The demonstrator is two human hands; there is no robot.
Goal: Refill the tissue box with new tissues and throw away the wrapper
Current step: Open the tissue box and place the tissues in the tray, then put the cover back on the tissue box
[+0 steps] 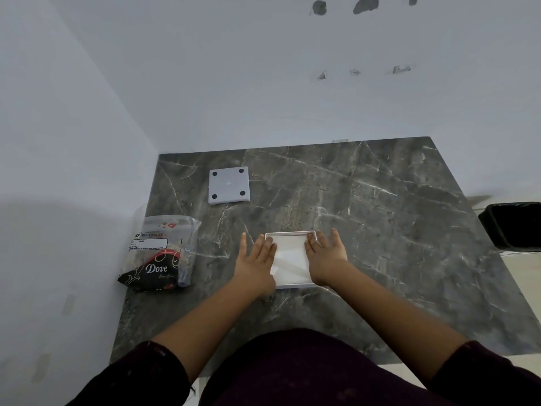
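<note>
Tissues (pixel 289 259) inside open tissue box (pixel 292 233)

We see a dark marble worktop (pixel 366 206) in a wall corner. On it lie a grey square plate (pixel 229 186) with four black pads, a printed tissue wrapper (pixel 161 256) at the left edge, and an open white tissue box (pixel 291 259).

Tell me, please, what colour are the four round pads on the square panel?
Black, on the pale grey panel, in the head view.
</note>
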